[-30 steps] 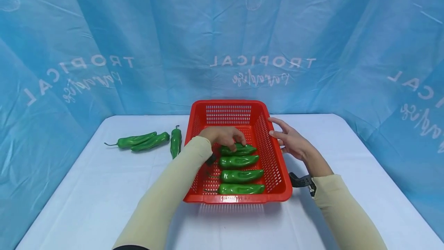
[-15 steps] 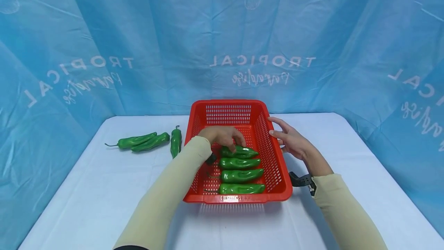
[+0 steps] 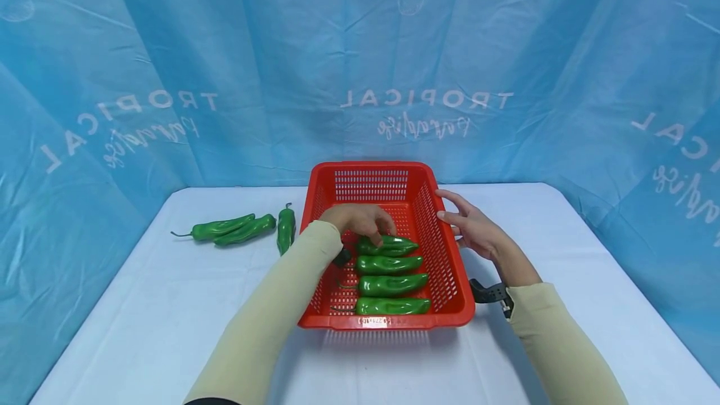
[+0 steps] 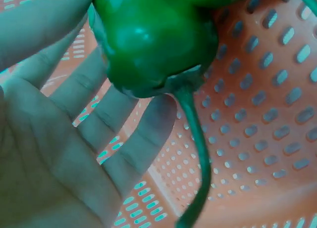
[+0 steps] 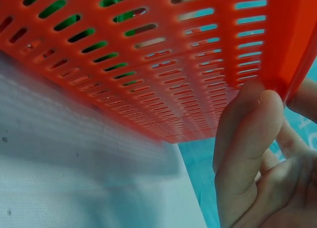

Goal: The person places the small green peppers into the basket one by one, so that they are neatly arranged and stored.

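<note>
Inside the red basket (image 3: 416,322) on the desk (image 3: 140,330), the left hand (image 3: 360,220) curls its fingers round the farthest green pepper (image 3: 396,246); the right hand (image 3: 477,230) touches the basket's right side, fingers loosely spread.

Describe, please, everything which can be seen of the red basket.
The red basket looks plastic and roughly rectangular, with slotted walls, a perforated floor and a rim bearing a pale label in front. It stands upright on the white table. At least four green peppers lie inside; the right hand touches its right edge.
</note>
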`<state>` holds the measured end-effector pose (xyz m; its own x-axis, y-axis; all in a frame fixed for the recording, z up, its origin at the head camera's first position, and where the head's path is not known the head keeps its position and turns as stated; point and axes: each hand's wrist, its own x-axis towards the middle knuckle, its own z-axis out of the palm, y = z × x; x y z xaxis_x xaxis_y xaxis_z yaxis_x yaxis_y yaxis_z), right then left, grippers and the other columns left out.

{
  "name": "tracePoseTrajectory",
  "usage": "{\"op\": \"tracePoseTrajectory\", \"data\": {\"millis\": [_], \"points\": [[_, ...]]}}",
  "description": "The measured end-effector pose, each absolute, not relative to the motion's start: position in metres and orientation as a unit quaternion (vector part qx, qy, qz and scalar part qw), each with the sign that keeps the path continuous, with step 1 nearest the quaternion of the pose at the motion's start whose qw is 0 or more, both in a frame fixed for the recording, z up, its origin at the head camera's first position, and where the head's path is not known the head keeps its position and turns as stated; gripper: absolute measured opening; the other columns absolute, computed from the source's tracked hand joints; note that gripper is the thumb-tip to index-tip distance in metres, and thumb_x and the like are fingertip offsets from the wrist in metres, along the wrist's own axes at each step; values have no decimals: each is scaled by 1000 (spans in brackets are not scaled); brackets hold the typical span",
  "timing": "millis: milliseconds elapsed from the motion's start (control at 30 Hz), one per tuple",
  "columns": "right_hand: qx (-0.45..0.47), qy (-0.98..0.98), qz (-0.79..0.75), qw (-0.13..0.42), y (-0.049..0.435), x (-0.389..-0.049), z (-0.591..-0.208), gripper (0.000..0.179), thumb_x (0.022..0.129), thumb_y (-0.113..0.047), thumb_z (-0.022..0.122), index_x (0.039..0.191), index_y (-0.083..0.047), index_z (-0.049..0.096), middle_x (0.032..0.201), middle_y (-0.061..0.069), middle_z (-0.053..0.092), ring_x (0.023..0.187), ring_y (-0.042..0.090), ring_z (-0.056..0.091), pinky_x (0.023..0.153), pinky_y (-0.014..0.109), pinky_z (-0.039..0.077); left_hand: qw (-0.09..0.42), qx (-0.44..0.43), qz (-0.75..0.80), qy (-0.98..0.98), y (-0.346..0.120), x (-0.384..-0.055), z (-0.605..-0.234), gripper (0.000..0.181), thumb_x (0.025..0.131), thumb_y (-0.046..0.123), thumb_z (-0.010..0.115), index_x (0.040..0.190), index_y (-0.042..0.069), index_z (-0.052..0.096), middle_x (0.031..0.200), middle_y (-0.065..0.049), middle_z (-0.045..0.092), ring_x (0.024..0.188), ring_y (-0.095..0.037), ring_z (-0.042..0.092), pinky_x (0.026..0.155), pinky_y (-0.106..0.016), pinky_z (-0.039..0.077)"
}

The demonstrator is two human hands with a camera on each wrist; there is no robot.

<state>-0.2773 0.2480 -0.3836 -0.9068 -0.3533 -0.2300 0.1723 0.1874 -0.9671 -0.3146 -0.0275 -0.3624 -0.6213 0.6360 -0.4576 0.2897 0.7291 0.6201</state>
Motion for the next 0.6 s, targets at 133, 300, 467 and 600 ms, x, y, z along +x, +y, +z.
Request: {"op": "tracePoseTrajectory", "data": {"millis": [133, 300, 467, 600], "points": [[-62, 745, -632, 207, 248, -278, -384, 67, 101, -32, 56, 157, -29, 20, 111, 0, 69, 86, 18, 76, 74, 42, 61, 335, 267, 242, 870, -28, -314, -356, 34, 93, 19, 65, 126, 17, 64, 132, -4, 60, 121, -20, 53, 105, -39, 48], [-63, 747, -629, 207, 248, -278, -383, 67, 100, -32, 57, 157, -29, 21, 113, 0, 69, 87, 19, 76, 75, 42, 61, 304, 271, 204, 890, -36, -312, -332, 43, 96, 25, 60, 137, 12, 57, 140, -7, 55, 131, -24, 51, 111, -43, 43], [-60, 745, -632, 206, 248, -277, -383, 67, 100, -33, 57, 157, -30, 21, 111, 0, 69, 85, 19, 76, 74, 41, 61, 237, 285, 162, 915, -62, -306, -301, 41, 99, 26, 57, 137, 12, 57, 139, -8, 57, 132, -26, 52, 111, -44, 44], [-57, 745, -632, 206, 248, -275, -383, 68, 100, -33, 58, 157, -30, 22, 113, 1, 69, 86, 19, 76, 74, 42, 61, 177, 286, 149, 930, -99, -288, -283, 40, 98, 23, 58, 136, 10, 58, 135, -10, 62, 126, -27, 57, 106, -46, 48]]}}
